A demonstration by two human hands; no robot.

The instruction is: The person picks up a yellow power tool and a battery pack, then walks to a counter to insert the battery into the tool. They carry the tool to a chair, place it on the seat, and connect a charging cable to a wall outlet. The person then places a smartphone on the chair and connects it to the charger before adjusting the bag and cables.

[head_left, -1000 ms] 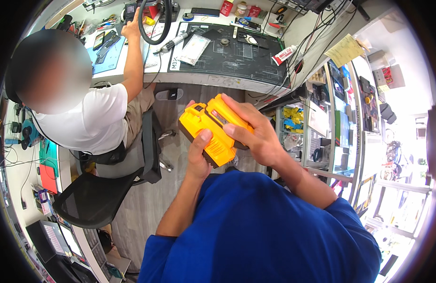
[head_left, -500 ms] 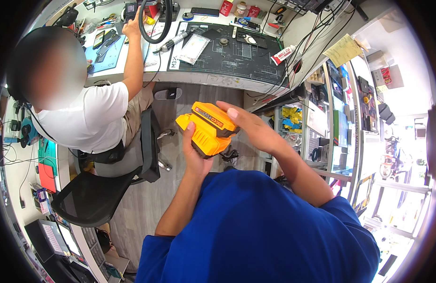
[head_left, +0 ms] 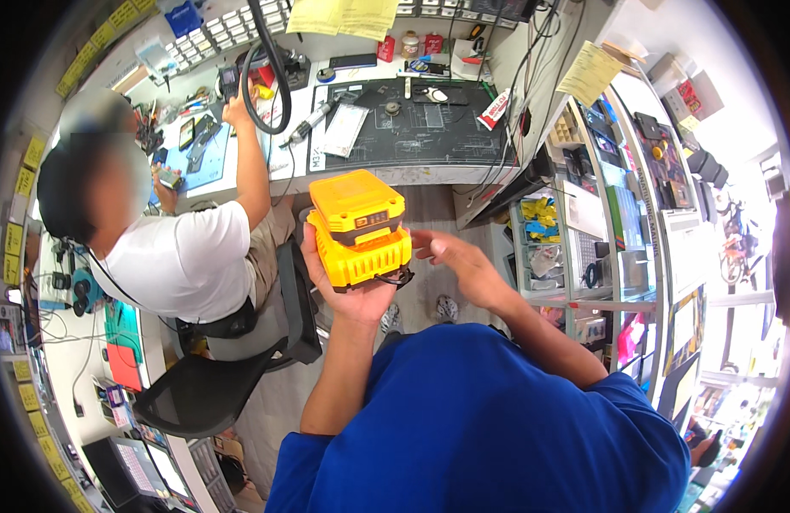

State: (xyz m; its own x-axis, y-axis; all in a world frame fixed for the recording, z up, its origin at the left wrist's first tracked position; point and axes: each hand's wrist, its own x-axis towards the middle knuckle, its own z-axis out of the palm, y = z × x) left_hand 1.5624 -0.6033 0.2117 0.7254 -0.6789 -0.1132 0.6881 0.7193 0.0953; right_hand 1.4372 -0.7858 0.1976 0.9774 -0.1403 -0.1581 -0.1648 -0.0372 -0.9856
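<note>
A yellow power-tool battery [head_left: 358, 201] with a dark lower band sits on top of a yellow ribbed base unit [head_left: 361, 261]. The two stand upright on my left hand [head_left: 358, 301], whose palm supports the base from below while the fingers and thumb wrap its left side. A short black piece, perhaps a cord, shows at the base's lower right [head_left: 396, 277]. Just right of the base is my right hand [head_left: 465, 263], its fingers loosely bent and apart, holding nothing. Its fingertips come close to the base's edge; whether they touch, I cannot tell.
Ahead stands a workbench with a black mat [head_left: 412, 128], tools and a red-and-white tube [head_left: 495, 109]. A co-worker in a white shirt [head_left: 198, 252] sits at left on a black chair [head_left: 202, 393]. Shelves with parts [head_left: 574, 231] line the right side; hanging cables drop beside them.
The battery and base have turned from a tilted pose to upright. My right hand has left the battery's top and moved down to the right. The view has shifted, showing more wall.
</note>
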